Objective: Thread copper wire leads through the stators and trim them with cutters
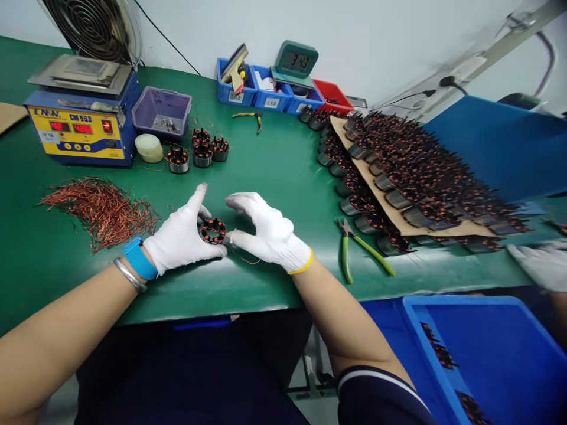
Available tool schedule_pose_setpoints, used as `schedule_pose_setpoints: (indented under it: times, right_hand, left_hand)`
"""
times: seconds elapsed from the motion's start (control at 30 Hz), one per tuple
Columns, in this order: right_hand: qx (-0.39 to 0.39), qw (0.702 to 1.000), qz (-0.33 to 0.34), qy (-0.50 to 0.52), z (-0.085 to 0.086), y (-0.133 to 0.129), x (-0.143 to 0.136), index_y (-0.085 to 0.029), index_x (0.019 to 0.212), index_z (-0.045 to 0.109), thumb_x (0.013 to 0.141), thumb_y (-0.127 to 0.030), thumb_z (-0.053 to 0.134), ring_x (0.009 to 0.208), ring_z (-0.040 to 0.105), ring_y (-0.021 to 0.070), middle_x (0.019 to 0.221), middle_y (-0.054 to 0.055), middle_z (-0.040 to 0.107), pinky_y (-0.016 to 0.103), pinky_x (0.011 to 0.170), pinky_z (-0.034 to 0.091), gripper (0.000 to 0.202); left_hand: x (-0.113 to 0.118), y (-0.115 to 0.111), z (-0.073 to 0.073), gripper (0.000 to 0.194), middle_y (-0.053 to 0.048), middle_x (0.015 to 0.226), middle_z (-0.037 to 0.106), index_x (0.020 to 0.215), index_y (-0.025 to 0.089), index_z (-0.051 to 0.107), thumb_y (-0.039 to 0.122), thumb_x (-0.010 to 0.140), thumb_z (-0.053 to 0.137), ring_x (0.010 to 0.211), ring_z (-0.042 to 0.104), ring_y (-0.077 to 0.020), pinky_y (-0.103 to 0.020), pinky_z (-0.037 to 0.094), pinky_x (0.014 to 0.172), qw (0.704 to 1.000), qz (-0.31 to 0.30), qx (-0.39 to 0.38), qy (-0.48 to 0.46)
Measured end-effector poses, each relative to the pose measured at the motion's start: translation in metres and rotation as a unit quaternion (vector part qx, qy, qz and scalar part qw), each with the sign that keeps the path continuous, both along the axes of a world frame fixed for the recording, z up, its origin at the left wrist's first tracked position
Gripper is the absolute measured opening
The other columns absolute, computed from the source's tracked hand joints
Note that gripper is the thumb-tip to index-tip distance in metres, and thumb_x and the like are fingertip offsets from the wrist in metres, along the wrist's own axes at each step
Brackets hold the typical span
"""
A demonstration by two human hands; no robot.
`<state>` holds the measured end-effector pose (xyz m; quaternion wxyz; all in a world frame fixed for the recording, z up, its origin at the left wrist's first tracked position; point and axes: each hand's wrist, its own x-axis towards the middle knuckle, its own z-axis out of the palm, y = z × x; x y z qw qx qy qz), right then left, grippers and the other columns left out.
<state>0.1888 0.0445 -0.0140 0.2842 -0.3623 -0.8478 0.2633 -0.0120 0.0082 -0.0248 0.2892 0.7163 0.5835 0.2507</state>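
My gloved left hand [183, 235] is closed around a motor stator [213, 231], a dark ring with copper windings, held low over the green table with its coils facing up. Just to its right, my gloved right hand [261, 230] has its thumb and forefinger apart, the thumb tip close to the stator's edge. Whether that tip touches it, I cannot tell. A thin copper wire [251, 261] shows below the right hand. Beyond the hands stand several more stators [202, 153], some with loose wire ends sticking up.
A heap of copper wire clippings [104, 209] lies left, before a blue-yellow solder pot [82, 127] and purple bin [162, 109]. Green-handled cutters [354, 251] lie right, beside layered stators on cardboard [376, 189]. A blue crate [496, 330] stands lower right; a co-worker's gloved hand [538, 264] is near.
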Motion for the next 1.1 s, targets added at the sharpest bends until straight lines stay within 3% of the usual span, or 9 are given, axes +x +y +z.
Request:
schedule_pose_setpoints:
  times: [0.1, 0.23, 0.3, 0.43, 0.53, 0.67, 0.8, 0.93, 1.1]
  right_hand:
    - [-0.056, 0.994, -0.006, 0.088, -0.012, 0.005, -0.011, -0.017, 0.090, 0.065, 0.082, -0.026, 0.053, 0.094, 0.062, 0.0179, 0.100, 0.008, 0.066, 0.033, 0.088, 0.050, 0.017]
    - [-0.257, 0.938, -0.143, 0.182, -0.026, 0.025, -0.008, -0.016, 0.077, 0.059, 0.079, -0.028, 0.054, 0.060, 0.059, 0.0114, 0.066, 0.000, 0.059, 0.026, 0.063, 0.052, 0.013]
    - [-0.301, 0.918, -0.164, 0.200, -0.030, 0.033, -0.002, -0.016, 0.074, 0.057, 0.077, -0.026, 0.057, 0.055, 0.058, 0.0096, 0.062, -0.002, 0.057, 0.023, 0.059, 0.051, 0.011]
    - [-0.325, 0.920, -0.129, 0.176, -0.028, 0.034, 0.002, -0.015, 0.073, 0.058, 0.073, -0.023, 0.063, 0.059, 0.061, 0.0094, 0.063, -0.001, 0.061, 0.021, 0.061, 0.052, 0.010]
    - [-0.364, 0.896, -0.125, 0.223, -0.020, 0.027, -0.001, -0.015, 0.072, 0.055, 0.070, -0.021, 0.065, 0.061, 0.063, 0.0101, 0.067, 0.001, 0.064, 0.022, 0.060, 0.054, 0.012]
    - [-0.413, 0.850, -0.033, 0.325, -0.009, 0.014, -0.004, -0.016, 0.100, 0.055, 0.069, -0.022, 0.064, 0.053, 0.059, 0.0092, 0.069, -0.002, 0.065, 0.023, 0.052, 0.053, 0.034]
    - [-0.425, 0.830, 0.075, 0.352, -0.003, 0.007, -0.005, -0.018, 0.130, 0.041, 0.072, -0.023, 0.059, 0.045, 0.053, 0.0072, 0.075, -0.002, 0.069, 0.021, 0.047, 0.049, 0.062]
    - [-0.449, 0.825, -0.024, 0.343, -0.006, 0.012, -0.006, -0.016, 0.138, 0.036, 0.071, -0.012, 0.054, 0.045, 0.051, 0.0052, 0.096, 0.006, 0.072, 0.022, 0.050, 0.051, 0.069]
    - [-0.480, 0.831, -0.131, 0.249, -0.003, 0.018, 0.001, -0.011, 0.140, 0.037, 0.066, -0.004, 0.050, 0.044, 0.051, 0.0056, 0.093, 0.009, 0.071, 0.027, 0.054, 0.056, 0.075]
  left_hand:
    - [0.002, 0.001, 0.001, 0.115, -0.008, 0.104, 0.063, 0.151, 0.014, 0.000, 0.041, 0.064, 0.070, 0.093, 0.064, -0.0231, -0.035, 0.050, 0.083, 0.999, -0.026, -0.021, -0.025]
    - [0.000, -0.001, 0.004, 0.116, -0.008, 0.112, 0.064, 0.151, 0.015, -0.006, 0.031, 0.064, 0.068, 0.097, 0.063, -0.0221, -0.035, 0.049, 0.089, 0.994, -0.096, -0.035, -0.028]
    - [-0.006, -0.001, 0.005, 0.113, -0.009, 0.118, 0.064, 0.151, 0.017, -0.008, 0.027, 0.065, 0.065, 0.100, 0.063, -0.0217, -0.036, 0.049, 0.092, 0.991, -0.124, -0.055, -0.024]
    - [-0.022, 0.002, 0.003, 0.106, -0.016, 0.143, 0.046, 0.151, 0.021, -0.006, 0.024, 0.069, 0.060, 0.124, 0.052, -0.0255, -0.041, 0.045, 0.100, 0.978, -0.173, -0.085, -0.086]
    - [-0.021, 0.003, 0.003, 0.110, -0.021, 0.144, 0.041, 0.152, 0.017, -0.002, 0.035, 0.067, 0.067, 0.128, 0.047, -0.0300, -0.044, 0.047, 0.097, 0.979, -0.109, -0.089, -0.146]
    - [0.003, -0.004, 0.006, 0.121, -0.011, 0.115, 0.060, 0.152, 0.018, 0.007, 0.047, 0.056, 0.076, 0.100, 0.062, -0.0288, -0.044, 0.052, 0.086, 0.996, 0.042, -0.070, -0.025]
    - [0.021, -0.012, 0.009, 0.118, -0.005, 0.102, 0.064, 0.152, 0.016, 0.004, 0.050, 0.062, 0.071, 0.093, 0.065, -0.0250, -0.037, 0.052, 0.083, 0.998, 0.020, -0.047, 0.026]
    - [0.019, -0.011, 0.008, 0.114, -0.005, 0.107, 0.065, 0.151, 0.018, -0.005, 0.038, 0.067, 0.068, 0.097, 0.065, -0.0223, -0.033, 0.050, 0.085, 0.997, -0.056, -0.035, 0.028]
    - [0.007, -0.006, 0.008, 0.114, -0.006, 0.111, 0.067, 0.151, 0.018, -0.009, 0.033, 0.067, 0.067, 0.099, 0.065, -0.0215, -0.033, 0.049, 0.088, 0.995, -0.084, -0.028, 0.045]
